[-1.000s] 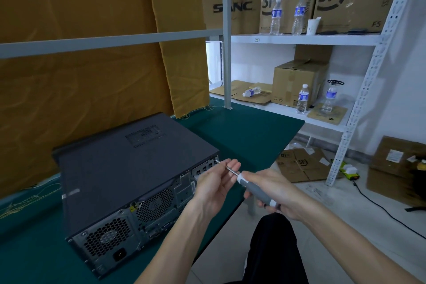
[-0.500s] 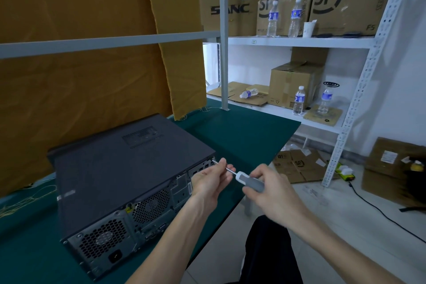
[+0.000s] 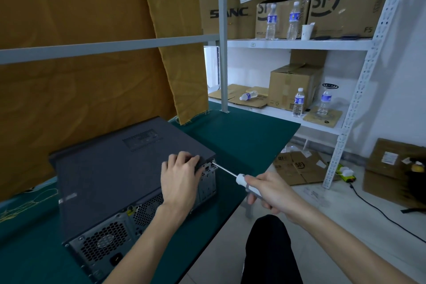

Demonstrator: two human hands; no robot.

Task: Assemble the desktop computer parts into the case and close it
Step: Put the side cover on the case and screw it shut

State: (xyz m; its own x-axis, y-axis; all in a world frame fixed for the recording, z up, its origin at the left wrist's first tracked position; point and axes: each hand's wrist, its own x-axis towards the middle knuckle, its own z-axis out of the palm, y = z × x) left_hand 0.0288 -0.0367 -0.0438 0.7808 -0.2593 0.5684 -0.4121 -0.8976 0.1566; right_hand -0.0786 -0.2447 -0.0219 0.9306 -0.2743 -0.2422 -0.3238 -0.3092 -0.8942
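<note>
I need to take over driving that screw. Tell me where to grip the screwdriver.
Grip the screwdriver by its white-and-grey handle, coming from the right, as the right hand does. Its thin shaft points left into the computer case rear corner, so only the handle end is free.

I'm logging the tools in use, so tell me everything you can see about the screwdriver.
The screwdriver has a thin bare metal shaft and a handle that looks plastic, white at the collar and grey further back. It lies nearly level, pointing away and to the left, its tip at the upper rear corner of the computer case. The right hand grips its handle; whether a screw sits at the tip cannot be seen.
</note>
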